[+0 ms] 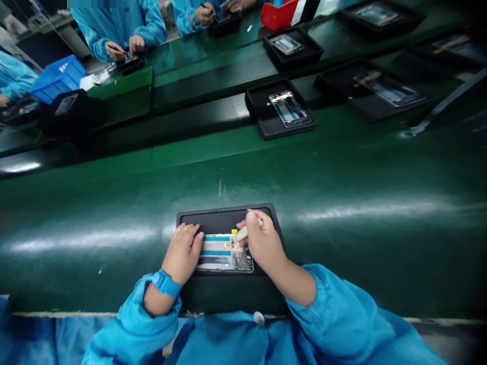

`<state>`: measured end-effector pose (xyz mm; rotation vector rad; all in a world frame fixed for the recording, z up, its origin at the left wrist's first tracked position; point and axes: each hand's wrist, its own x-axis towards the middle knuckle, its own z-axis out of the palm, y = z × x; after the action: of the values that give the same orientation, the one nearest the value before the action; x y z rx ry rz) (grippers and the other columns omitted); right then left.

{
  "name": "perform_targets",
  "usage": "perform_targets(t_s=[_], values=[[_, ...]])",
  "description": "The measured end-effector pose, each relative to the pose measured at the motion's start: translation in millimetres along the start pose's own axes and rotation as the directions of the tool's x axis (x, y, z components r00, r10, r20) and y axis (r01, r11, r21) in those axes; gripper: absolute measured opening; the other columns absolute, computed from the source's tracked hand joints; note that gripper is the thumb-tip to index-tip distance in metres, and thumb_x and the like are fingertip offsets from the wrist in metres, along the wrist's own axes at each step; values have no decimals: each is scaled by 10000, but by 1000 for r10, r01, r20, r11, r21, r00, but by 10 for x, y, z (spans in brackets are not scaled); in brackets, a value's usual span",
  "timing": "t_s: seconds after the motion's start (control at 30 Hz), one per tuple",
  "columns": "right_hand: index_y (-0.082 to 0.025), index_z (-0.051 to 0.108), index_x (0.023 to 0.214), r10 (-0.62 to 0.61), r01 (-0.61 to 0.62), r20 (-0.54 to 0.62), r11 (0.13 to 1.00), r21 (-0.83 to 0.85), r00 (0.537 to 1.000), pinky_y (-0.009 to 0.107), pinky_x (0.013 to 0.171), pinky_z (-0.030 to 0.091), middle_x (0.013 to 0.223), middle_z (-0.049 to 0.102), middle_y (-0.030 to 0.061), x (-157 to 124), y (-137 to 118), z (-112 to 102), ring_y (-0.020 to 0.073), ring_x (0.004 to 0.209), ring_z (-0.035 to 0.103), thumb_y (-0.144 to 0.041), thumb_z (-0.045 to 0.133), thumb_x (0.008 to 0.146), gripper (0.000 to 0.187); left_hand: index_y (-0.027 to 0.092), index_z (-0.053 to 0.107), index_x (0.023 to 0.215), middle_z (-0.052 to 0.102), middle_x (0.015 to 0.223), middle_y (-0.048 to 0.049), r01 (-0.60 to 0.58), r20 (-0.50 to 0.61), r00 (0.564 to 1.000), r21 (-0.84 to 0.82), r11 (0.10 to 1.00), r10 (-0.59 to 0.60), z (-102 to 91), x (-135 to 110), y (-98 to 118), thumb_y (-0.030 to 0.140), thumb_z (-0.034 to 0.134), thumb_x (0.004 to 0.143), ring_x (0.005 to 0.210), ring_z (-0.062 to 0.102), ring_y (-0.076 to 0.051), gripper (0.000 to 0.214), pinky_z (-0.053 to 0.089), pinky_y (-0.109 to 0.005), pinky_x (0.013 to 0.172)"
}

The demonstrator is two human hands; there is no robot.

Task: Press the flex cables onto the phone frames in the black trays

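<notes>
Phone (215, 253) is lying longways, left to right, in the black tray (213, 219), its left end hiding under the left hand (181, 253), whose grip isn't showing, while the right hand (265, 244) is pinching a white stick (242, 233) in its fingers over the chip end.

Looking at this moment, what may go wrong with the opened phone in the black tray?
The right hand holds a pale tool at the exposed circuitry; a slip might scratch small parts.

The left hand covers the left end of the opened phone; if it lifts, the phone could shift under the tool.

The yellow tab at the phone's far edge lies close to the tool and might get snagged.
</notes>
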<state>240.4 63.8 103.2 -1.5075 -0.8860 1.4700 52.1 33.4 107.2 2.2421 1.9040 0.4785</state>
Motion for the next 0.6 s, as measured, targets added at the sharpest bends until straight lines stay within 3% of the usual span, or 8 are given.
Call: perform_targets(t_s=[0.17, 0.4, 0.6], values=[[-192, 455, 977, 13, -13, -5, 1000, 2, 1000, 232, 389, 456, 699, 591, -22, 1, 15, 3, 96, 380, 536, -595, 400, 761, 460, 130, 586, 970, 624, 957, -110, 135, -69, 989, 29, 990, -133, -16, 11, -83, 364, 349, 849, 957, 545, -229, 354, 379, -446, 922], [-195, 465, 975, 52, -52, -17, 998, 40, 998, 239, 379, 455, 688, 595, -23, 6, 38, 14, 104, 375, 535, -613, 437, 729, 486, 118, 554, 1038, 592, 1001, -132, 340, -46, 938, -94, 936, -345, 49, 24, -217, 357, 406, 798, 990, 522, -246, 369, 395, -421, 899], [-191, 469, 960, 75, -73, -18, 995, 68, 997, 235, 354, 444, 674, 590, -26, 15, 53, 18, 101, 353, 520, -617, 459, 714, 492, 95, 473, 1152, 540, 1135, -156, 596, 62, 800, -194, 779, -596, -8, 117, -171, 346, 433, 783, 1071, 482, -260, 448, 366, -398, 920]])
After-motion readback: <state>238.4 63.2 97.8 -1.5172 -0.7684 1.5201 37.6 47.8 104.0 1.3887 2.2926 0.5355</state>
